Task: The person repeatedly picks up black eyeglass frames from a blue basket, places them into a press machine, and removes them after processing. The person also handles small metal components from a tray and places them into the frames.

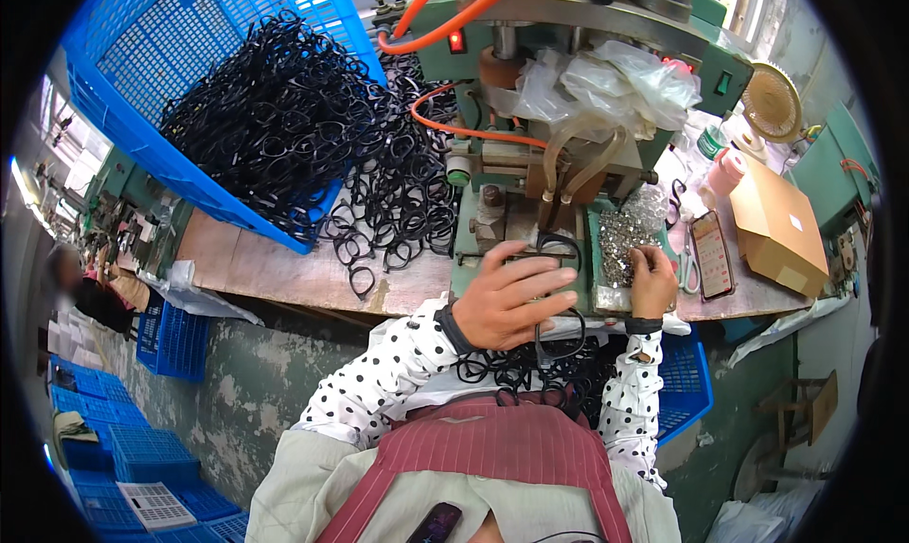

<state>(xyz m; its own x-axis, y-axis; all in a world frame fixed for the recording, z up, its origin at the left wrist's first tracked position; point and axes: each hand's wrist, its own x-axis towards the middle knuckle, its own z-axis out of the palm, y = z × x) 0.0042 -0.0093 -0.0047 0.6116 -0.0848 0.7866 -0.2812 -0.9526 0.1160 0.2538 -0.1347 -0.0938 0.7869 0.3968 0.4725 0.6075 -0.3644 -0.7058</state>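
My left hand (pixel 516 302) is in front of the press, its fingers reaching over a black eyeglass frame (pixel 566 346) and gripping it. One rim of the frame shows beyond the fingers, the other on the near side; the grip itself is partly hidden. At the right, my right hand (pixel 651 283) is over a tray of small shiny metal parts (pixel 615 249), fingertips pinched together at the edge of the pile. Whatever is between those fingertips is too small to make out. The green press (pixel 530 212) stands directly beyond my left hand.
A tilted blue crate (pixel 189 197) spills black eyeglass frames (pixel 284 117) onto the table at left. More frames lie near my lap above a blue basket (pixel 686 382). Scissors (pixel 689 270), a phone (pixel 712 254) and a cardboard box (pixel 778 226) are at right. Orange hoses (pixel 483 136) cross the press.
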